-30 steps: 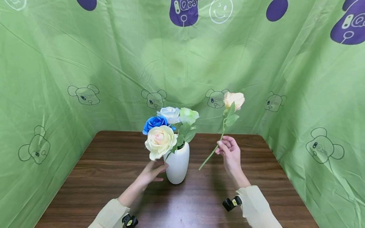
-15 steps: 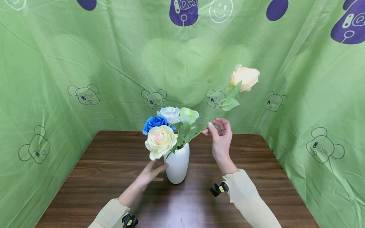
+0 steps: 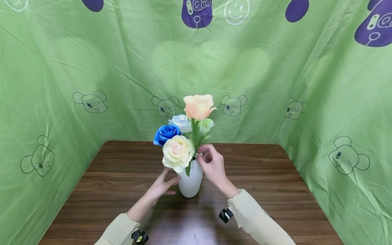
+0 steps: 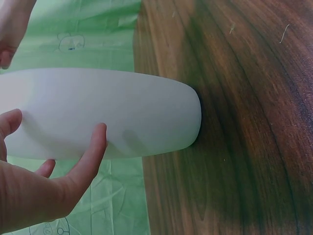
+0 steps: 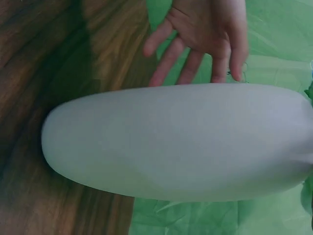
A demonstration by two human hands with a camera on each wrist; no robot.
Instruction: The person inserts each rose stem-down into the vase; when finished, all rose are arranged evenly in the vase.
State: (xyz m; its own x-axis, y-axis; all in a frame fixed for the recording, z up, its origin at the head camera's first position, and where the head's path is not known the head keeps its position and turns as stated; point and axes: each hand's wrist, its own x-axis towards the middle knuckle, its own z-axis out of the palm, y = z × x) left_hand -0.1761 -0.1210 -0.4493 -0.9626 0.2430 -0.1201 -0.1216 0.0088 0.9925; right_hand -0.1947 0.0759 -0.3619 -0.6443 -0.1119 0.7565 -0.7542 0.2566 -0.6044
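A white vase [image 3: 190,183] stands upright on the table, holding several flowers. At its mouth my right hand [image 3: 213,166] pinches the stem of a peach rose [image 3: 199,107], whose bloom rises above the others. The stem's lower end is hidden by hand and rim. Around it are a cream rose [image 3: 178,153], a blue rose [image 3: 166,134], a pale blue rose [image 3: 181,122] and a light green flower [image 3: 207,125]. My left hand [image 3: 160,186] is at the vase's left side; in the left wrist view its fingers are spread along the vase wall [image 4: 107,107].
The dark wooden table [image 3: 122,190] has its far edge behind the vase. Green printed cloth [image 3: 128,61] hangs at the back and both sides. Black wrist cameras [image 3: 226,215] sit at both sleeves.
My right hand has brought the peach rose leftward from the right side to the vase and turned it upright. The cream rose has shifted slightly right. My left hand has stayed by the vase.
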